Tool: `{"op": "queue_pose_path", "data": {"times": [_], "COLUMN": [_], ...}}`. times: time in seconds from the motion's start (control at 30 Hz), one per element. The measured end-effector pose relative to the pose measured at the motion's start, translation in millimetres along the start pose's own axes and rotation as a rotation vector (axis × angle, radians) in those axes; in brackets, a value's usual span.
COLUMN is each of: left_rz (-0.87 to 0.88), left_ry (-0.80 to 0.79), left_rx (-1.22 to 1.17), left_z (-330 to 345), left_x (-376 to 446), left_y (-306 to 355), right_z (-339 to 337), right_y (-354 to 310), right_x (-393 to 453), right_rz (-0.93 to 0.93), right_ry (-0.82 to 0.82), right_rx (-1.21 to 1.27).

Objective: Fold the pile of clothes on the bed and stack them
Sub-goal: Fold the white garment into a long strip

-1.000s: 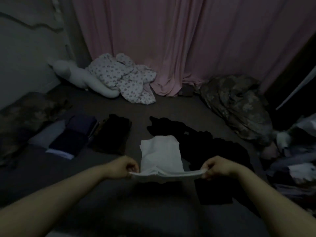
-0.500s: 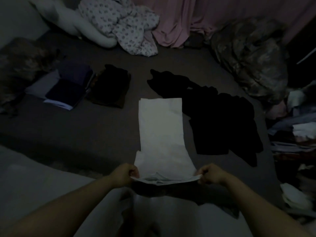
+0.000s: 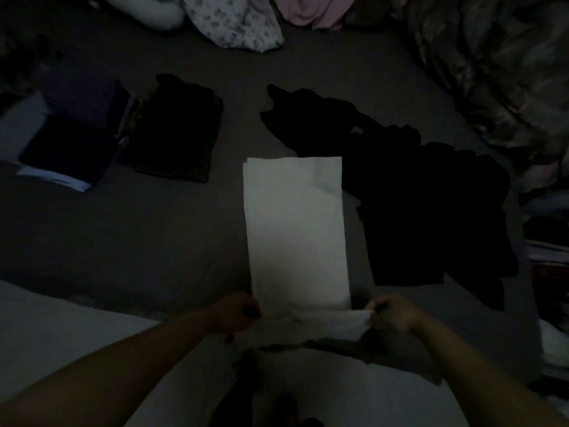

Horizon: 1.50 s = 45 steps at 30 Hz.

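Now: a person at the bed [image 3: 154,241] folds a white cloth [image 3: 295,229] in dim light.
Step in hand: judged to be the lengthwise fold, near end about to go over the far end.
Left hand [image 3: 234,312]: fingers curled, pinching the cloth's near left corner.
Right hand [image 3: 394,312]: fingers curled, pinching the near right corner.
Grip: both hands are closed on the near edge, which is lifted slightly off the bed.
Doing it well: both corners should probably travel together and level, so the near edge lands square on the far edge; keeping light tension between the hands should stop the middle sagging; the side edges ought to line up before letting go.
Risk: the far right area shows a faint diagonal crease, which may get pressed in unless smoothed first.
Cloth: pale, long and narrow, already folded into a strip, lying flat in the middle of the bed and running away from the person.
Neighbours: loose dark clothes [image 3: 415,195] lie just beside it on the right, touching its far right edge.
Stacks: a dark folded stack [image 3: 175,134] and a navy stack [image 3: 70,140] sit well apart on the left.
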<state>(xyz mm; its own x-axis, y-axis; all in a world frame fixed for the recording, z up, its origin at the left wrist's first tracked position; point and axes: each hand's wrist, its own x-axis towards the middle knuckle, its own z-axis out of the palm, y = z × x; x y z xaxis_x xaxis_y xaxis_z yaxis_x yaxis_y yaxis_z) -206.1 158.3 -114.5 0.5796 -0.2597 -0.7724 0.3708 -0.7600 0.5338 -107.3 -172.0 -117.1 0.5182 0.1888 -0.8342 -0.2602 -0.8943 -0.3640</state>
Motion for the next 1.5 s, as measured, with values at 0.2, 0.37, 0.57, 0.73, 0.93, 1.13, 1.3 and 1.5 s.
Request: {"op": "queue_pose_path", "data": {"times": [0.2,0.37,0.57,0.73,0.93,1.13,1.3,1.5], "left_rz": [-0.145,-0.353,-0.681,-0.649,-0.683,-0.636,-0.567,-0.520], "left_ry": [0.220,0.580,0.657,0.707,0.612,0.344,0.376,0.211], "left_rx": [-0.277,-0.481,-0.842,-1.146,-1.440,-1.513,-1.304,-1.208], "left_z": [-37,-3,85,104,89,63,53,31], "left_x": [66,117,115,119,118,96,89,82], "left_y": [-2,-45,-49,-35,-33,-23,-35,-48], "right_z": [-5,22,84,101,99,84,63,44], "right_y": [-13,-1,44,49,45,37,44,52], "right_x": [73,114,119,121,118,98,85,84], "right_rz": [-0.036,0.098,0.260,0.233,0.211,-0.060,-0.167,-0.305], "right_ry": [0.307,0.425,0.275,0.240,0.254,0.328,0.096,0.121], "right_rx": [0.275,0.489,0.423,0.346,0.278,0.325,0.162,-0.139]}}
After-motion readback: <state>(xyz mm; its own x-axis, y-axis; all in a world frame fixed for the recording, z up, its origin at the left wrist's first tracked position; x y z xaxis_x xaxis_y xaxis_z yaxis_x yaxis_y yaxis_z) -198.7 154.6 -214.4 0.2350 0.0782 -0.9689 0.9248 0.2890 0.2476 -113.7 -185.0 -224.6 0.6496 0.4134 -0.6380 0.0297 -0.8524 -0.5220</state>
